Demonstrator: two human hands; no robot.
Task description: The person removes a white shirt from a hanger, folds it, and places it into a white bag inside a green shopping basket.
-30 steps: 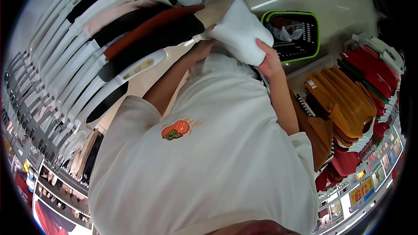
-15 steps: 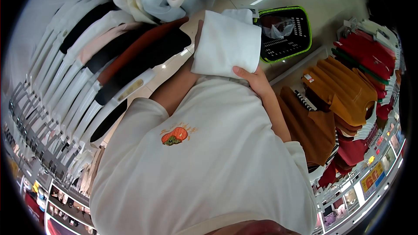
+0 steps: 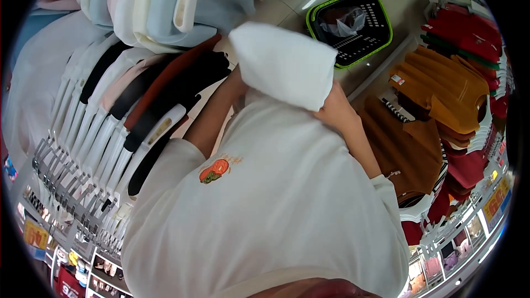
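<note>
A folded white garment (image 3: 282, 63) is held up in front of my chest. My right hand (image 3: 337, 111) grips its lower right edge. My left hand (image 3: 237, 84) is under its left side, mostly hidden by the cloth, with only the wrist and forearm showing. Just left of the garment hang dark, rust and white tops on a rack (image 3: 165, 85).
A black shopping basket with a green rim (image 3: 353, 26) stands on the floor beyond the garment, a plastic bag inside it. Mustard, brown and red shirts (image 3: 441, 91) hang on the right. Rows of white and pale garments on hangers (image 3: 94, 116) fill the left.
The white garment has come closer to my chest and tilted. My right hand shifted down its right edge. The view swung, so the basket sits further left.
</note>
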